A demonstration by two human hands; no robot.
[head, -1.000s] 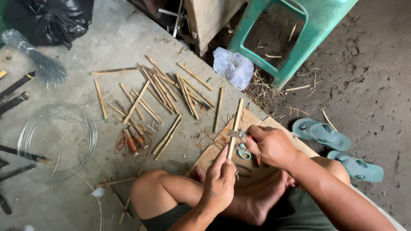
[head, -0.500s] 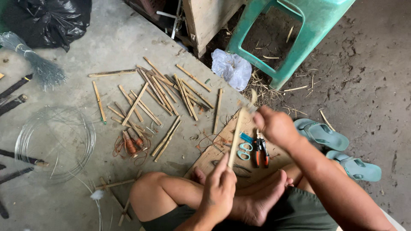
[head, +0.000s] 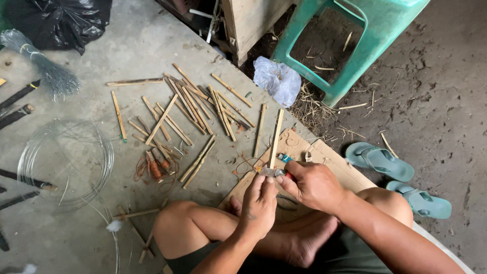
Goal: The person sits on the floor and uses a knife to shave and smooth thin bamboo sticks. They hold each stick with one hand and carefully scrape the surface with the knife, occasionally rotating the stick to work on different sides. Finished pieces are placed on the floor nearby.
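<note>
I sit cross-legged on a sheet of cardboard (head: pixel 315 150). My left hand (head: pixel 258 205) pinches the near end of a long bamboo stick (head: pixel 276 134), which lies pointing away from me. My right hand (head: pixel 312 185) meets it at that same end, closed around a small metal tool with a red handle (head: pixel 278 173). The tool's tip touches the stick between my fingers. A small blue-handled item (head: pixel 284 158) lies on the cardboard just beyond my right hand, partly hidden.
Several cut bamboo sticks (head: pixel 193 111) are scattered on the concrete ahead. A coil of thin wire (head: pixel 66 162), a wire bundle (head: pixel 45 71), dark tools (head: pixel 18 96) and a black bag (head: pixel 61 20) lie left. A green stool (head: pixel 355 45), a white bag (head: pixel 276 78) and sandals (head: pixel 378 160) are to the right.
My right hand lifted off the stick half a second ago, showing the tools on the cardboard. It has come back down to the stick's near end, and the stick lies flatter.
</note>
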